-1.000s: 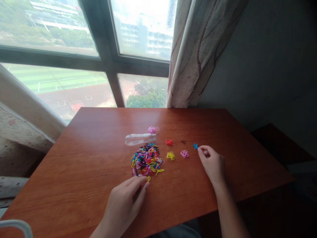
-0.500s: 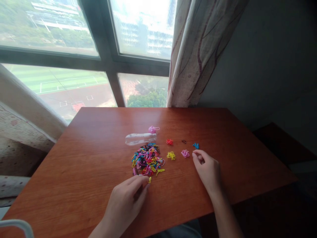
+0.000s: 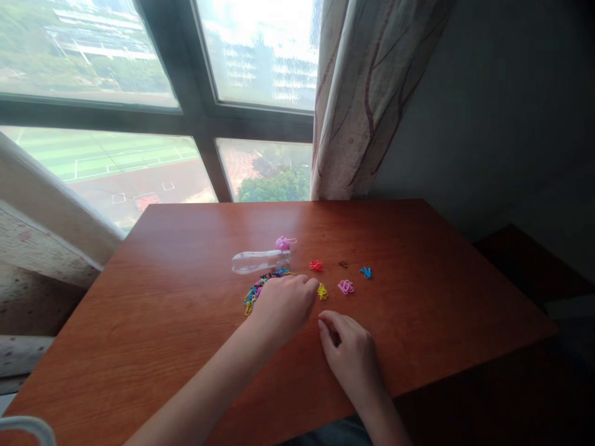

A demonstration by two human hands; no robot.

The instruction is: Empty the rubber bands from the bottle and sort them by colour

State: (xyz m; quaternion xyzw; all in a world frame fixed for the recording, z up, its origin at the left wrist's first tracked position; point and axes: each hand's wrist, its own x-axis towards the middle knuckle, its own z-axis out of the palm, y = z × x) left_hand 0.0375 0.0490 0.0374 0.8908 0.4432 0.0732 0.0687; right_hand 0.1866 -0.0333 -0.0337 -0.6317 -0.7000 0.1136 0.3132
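My left hand [image 3: 286,303] reaches across the mixed pile of coloured rubber bands [image 3: 255,296] and covers most of it. Its fingers are closed beside the small heap of yellow rubber bands [image 3: 322,291]; the fingertips, and whatever they pinch, are hidden. Nearer the front edge, my right hand [image 3: 351,347] has thumb and forefinger drawn together, nothing visible between them. Around the yellow heap lie red rubber bands [image 3: 316,265], a dark rubber band [image 3: 343,264], blue rubber bands [image 3: 366,272] and pink rubber bands [image 3: 346,287], in separate groups.
Behind the pile, a clear plastic bottle [image 3: 258,262] lies on its side, touching or close to a pink cap with a loop [image 3: 282,243]. The brown wooden table [image 3: 186,248] stands against a window with a curtain [image 3: 348,124]. A white curved tube [image 3: 28,424] shows at lower left.
My left hand, which pinched a yellow rubber band in front of the pile, has moved right and forward to the yellow heap. My right hand has drawn back leftward from the blue rubber bands.
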